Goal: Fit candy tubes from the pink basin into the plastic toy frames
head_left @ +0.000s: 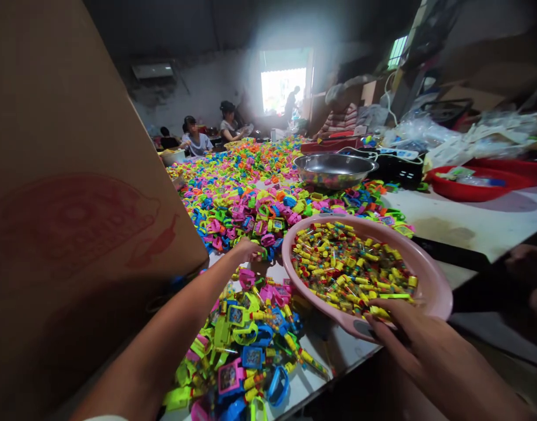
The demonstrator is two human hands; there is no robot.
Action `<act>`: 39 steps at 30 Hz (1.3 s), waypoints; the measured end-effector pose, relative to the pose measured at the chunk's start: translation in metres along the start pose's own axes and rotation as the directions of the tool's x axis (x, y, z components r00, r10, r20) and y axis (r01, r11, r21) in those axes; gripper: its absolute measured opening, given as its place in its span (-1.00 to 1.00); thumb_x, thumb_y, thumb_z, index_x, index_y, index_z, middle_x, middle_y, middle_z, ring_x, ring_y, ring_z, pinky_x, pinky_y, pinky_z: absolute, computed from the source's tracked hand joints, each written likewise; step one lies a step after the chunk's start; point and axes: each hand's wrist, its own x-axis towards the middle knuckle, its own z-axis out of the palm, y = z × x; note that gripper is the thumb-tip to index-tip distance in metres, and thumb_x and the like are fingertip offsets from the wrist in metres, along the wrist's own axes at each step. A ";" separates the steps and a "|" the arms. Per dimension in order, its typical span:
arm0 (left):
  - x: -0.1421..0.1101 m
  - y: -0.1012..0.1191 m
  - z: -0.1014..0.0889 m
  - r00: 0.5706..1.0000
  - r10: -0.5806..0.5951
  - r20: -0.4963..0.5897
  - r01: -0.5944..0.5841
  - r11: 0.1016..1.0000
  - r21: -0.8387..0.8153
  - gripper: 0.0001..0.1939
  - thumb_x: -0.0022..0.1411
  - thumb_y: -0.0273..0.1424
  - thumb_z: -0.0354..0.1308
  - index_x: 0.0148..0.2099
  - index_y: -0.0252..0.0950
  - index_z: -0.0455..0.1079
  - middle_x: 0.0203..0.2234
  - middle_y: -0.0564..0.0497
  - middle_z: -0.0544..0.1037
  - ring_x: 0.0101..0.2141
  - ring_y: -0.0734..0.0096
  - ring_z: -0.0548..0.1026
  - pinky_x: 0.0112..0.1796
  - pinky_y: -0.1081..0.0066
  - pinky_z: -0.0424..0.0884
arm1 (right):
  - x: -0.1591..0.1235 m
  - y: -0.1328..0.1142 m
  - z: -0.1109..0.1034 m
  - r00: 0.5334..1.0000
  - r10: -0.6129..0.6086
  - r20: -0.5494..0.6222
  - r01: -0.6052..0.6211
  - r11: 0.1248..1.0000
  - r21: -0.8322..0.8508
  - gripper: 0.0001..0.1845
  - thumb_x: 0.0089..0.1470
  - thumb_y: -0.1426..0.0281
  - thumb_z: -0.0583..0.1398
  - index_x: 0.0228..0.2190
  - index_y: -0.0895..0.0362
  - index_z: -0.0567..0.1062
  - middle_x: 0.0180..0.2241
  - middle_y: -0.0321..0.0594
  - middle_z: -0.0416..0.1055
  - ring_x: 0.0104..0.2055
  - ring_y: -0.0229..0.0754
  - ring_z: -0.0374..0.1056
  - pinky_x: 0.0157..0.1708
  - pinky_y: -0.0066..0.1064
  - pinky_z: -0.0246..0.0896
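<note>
**Fingers (395, 307) at work on both sides, plenty left loose**

From the head view, the left hand (248, 250) stretched out to the near edge of a broad heap of pink, blue, lime and orange plastic watch-shaped toys (250, 213). Its fingertips were curled down at a green one, but whether they had closed on it could not be told. The right hand (419, 339) was at the near rim of an oval pink plastic basin (432, 283), thumb and forefinger a little apart, their tips by the small clear tubes with yellow ends (347, 263) inside. Whether a tube sat between those tips could not be made out.

Nearest the wearer, on the white table (482, 225), lay a smaller mixed pile (239, 333) where toys and tubes appeared together; some looked joined, though the overlap hid how. That pile seemed to be the part already done. Much appeared to be left: the heap spread far back past a round steel bowl (338, 178), with no tubes discernible among its toys, and tubes covered most of the basin's floor. Judged by those amounts, the work was far from complete.
</note>
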 end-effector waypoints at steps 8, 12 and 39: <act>-0.037 -0.001 -0.051 0.992 0.122 -0.044 -0.113 0.980 0.163 -0.79 0.52 -0.32 0.36 0.05 -0.36 0.55 -0.15 -0.03 0.64 -0.27 0.37 0.62 -0.26 0.35 0.64 | 0.000 -0.013 0.000 1.000 0.018 0.007 -0.018 1.000 0.007 -0.60 0.58 0.06 0.02 -0.07 0.02 0.53 -0.19 -0.12 0.68 -0.30 0.05 0.67 -0.32 -0.20 0.39; -0.058 0.001 -0.069 0.973 0.212 -0.091 -0.202 0.974 0.102 -0.82 0.51 -0.32 0.36 -0.03 -0.37 0.55 -0.22 0.01 0.62 -0.32 0.41 0.59 -0.29 0.38 0.61 | 0.008 -0.035 0.001 0.999 -0.016 -0.043 0.018 0.998 0.060 -0.58 0.58 0.05 0.03 -0.12 0.02 0.54 -0.25 -0.15 0.67 -0.34 0.03 0.65 -0.35 -0.22 0.40; -0.384 -0.152 0.057 0.913 0.319 -0.255 -0.376 0.410 -0.831 0.09 0.14 -0.20 0.67 0.55 -0.16 0.18 -0.07 -0.14 0.71 -0.11 0.18 0.74 -0.03 0.29 0.68 | -0.054 -0.224 -0.044 0.863 -0.017 0.505 -0.448 0.438 0.780 -0.47 0.56 -0.12 0.03 -0.18 0.05 0.44 -0.40 -0.34 0.31 -0.39 -0.20 0.20 -0.35 -0.39 0.14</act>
